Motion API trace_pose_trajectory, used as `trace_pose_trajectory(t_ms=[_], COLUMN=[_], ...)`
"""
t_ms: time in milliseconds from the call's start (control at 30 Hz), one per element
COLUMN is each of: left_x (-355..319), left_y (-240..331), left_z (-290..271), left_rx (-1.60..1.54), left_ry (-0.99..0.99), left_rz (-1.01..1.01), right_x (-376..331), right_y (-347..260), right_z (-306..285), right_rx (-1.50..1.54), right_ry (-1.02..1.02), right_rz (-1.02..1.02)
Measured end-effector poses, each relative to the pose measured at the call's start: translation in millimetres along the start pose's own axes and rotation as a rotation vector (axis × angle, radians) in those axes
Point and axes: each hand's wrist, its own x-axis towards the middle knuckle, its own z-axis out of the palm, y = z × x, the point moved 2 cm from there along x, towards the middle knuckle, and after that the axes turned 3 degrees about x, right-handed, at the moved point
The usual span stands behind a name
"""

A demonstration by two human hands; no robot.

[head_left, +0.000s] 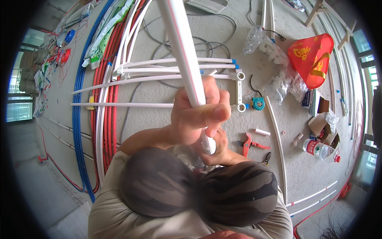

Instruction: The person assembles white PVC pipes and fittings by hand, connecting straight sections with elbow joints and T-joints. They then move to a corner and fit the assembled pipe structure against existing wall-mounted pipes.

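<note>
My left hand (199, 113) is closed around a white plastic pipe (181, 46) with a thin red stripe, its thumb across the front. The pipe slants up past the top edge of the view. At its lower end is a short white fitting (208, 146). My right hand (218, 148) is closed about that end, partly hidden behind the pipe and my left hand. Beyond my hands, several white pipes (151, 104) lie crosswise on the floor. By their right ends is a white bracket (240, 91) with two round fittings.
A teal tape measure (258, 104), a red pipe cutter (248, 145) and pliers (267, 158) lie to the right. Further right are a red bag (310, 59), a cardboard box (318, 126) and a plastic bottle (318, 149). Long blue pipes (80, 119) and red pipes (109, 103) run along the left.
</note>
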Motion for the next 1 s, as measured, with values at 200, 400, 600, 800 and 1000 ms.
trace_pose_trajectory(t_ms=[200,400,600,800,1000], left_x=[10.8,19.5,17.6,17.7,58.6], left_y=[-4.5,-13.2,-15.6,-14.1,-26.9], left_z=[-1.7,1.0,0.9,-3.9,-50.3], left_rx=[0.096,0.153,0.211,0.324,0.561], left_ry=[0.043,0.148,0.168,0.26,0.482], left_rz=[-0.07,-0.181,-0.18,-0.183,-0.152], right_x=[-3.7,-16.8,-21.9,-22.9,-1.2], right_y=[0.5,11.7,17.9,20.1,35.5], right_z=[1.4,6.5,10.1,9.9,22.6], right_rx=[-0.019,0.049,0.126,0.313,0.911], right_ry=[0.036,0.129,0.156,0.111,0.302], right_rz=[0.128,0.277,0.311,0.393,0.612])
